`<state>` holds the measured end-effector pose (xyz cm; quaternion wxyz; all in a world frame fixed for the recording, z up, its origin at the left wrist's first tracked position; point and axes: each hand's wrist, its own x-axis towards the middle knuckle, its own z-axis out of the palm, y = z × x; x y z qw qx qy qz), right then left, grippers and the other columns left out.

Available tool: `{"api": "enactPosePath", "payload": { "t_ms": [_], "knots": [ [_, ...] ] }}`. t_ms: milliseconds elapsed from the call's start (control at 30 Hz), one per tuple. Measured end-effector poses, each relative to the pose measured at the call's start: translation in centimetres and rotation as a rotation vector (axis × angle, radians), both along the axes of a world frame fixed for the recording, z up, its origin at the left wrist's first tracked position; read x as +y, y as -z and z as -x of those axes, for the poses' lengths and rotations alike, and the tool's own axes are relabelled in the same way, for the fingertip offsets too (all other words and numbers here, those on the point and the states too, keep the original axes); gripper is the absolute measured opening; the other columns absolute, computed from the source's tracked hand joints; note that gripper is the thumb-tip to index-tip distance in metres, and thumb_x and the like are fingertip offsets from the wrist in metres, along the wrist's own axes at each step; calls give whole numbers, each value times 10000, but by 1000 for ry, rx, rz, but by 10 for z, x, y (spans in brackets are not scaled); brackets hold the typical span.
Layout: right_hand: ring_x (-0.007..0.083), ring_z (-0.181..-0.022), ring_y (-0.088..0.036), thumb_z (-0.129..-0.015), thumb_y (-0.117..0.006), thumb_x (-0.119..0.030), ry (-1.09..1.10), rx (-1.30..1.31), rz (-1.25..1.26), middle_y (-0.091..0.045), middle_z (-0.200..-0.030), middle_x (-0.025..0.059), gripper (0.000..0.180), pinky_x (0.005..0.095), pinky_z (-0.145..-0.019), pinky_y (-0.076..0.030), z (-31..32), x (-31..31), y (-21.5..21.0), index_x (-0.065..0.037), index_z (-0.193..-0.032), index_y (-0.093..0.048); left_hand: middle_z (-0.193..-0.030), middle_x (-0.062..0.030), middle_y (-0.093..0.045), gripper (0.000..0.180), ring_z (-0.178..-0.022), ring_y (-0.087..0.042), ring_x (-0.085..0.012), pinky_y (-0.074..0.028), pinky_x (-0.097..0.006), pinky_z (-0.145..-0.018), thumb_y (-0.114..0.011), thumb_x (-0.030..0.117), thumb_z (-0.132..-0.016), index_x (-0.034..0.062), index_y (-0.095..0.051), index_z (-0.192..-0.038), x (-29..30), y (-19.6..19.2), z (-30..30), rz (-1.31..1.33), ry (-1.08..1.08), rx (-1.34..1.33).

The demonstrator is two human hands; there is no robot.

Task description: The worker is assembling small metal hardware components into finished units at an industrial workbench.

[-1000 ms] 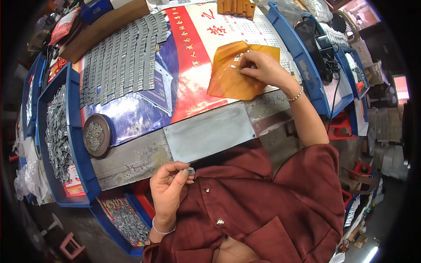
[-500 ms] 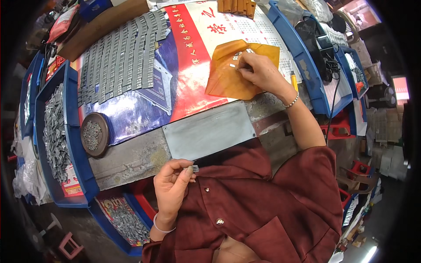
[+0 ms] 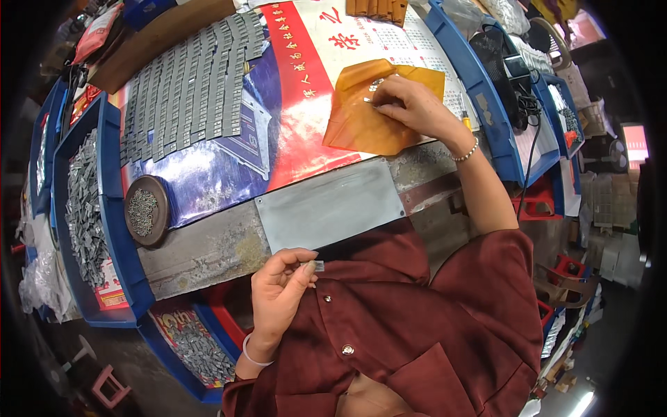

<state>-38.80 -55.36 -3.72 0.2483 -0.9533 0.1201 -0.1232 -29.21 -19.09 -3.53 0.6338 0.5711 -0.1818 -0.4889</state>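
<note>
Head view: left hand (image 3: pixel 278 295) is held close to the chest, fingers pinched shut on a small grey metal piece (image 3: pixel 316 265), just below the grey metal plate (image 3: pixel 330 207) at the bench edge. Right hand (image 3: pixel 410 104) is stretched forward, curled fingertips pressed on small parts on the orange film sheet (image 3: pixel 361 121); grip cannot be told. Round dish of small parts (image 3: pixel 146 208) is seen at left, well apart from both hands

orange sheet (image 3: pixel 368 121), blue trays (image 3: pixel 114 208), maroon shirt (image 3: pixel 417 333)
</note>
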Motion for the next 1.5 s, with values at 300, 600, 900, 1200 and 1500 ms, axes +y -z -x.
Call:
{"api": "enactPosePath", "payload": {
  "t_ms": [300,600,900,1200,1500],
  "knots": [
    [250,-743,-603,-802,-647,-65,65,153,-39,-586,-786,119,127,339,-669,-474,-7,6,-4,9,-847,-555,-909,-34,-629,189,-754,-583,-63,-492,-199,-678,-605,29,-906,-39,-609,-1083,2,4,0,-3,-8,44],
    [331,-743,-583,-788,-554,-25,33,-39,110,-588,-796,149,65,393,-656,-467,-1,33,-10,-13,-848,-532,-908,-30,-626,184,-749,-575,-56,-478,-187,-681,-594,12,-908,-37,-607,-1084,-1,4,-1,10,-3,40],
    [319,-764,-587,-776,-589,-42,-280,-191,-220,-557,-841,118,253,393,-665,-465,9,179,-27,-37,-1016,-512,-835,-100,-628,187,-678,-606,-127,-490,-243,-606,-618,-39,-852,-37,-612,-1039,-24,-14,-2,12,24,-677],
    [196,-784,-633,-823,-635,-6,-106,-75,-698,-614,-886,100,197,298,-698,-507,6,187,-28,5,-1004,-559,-766,-74,-610,76,-594,-564,-117,-458,-242,-544,-615,-4,-865,-31,-605,-935,-13,-10,-1,-61,-45,-469],
    [61,-701,-493,-873,-607,-57,-1,-139,-995,-551,-789,27,91,220,-615,-429,1,205,-7,13,-866,-550,-811,8,-604,111,-643,-525,-25,-433,-170,-574,-573,57,-928,-24,-599,-1001,-4,-5,-3,32,-90,-37]
  ]
}}
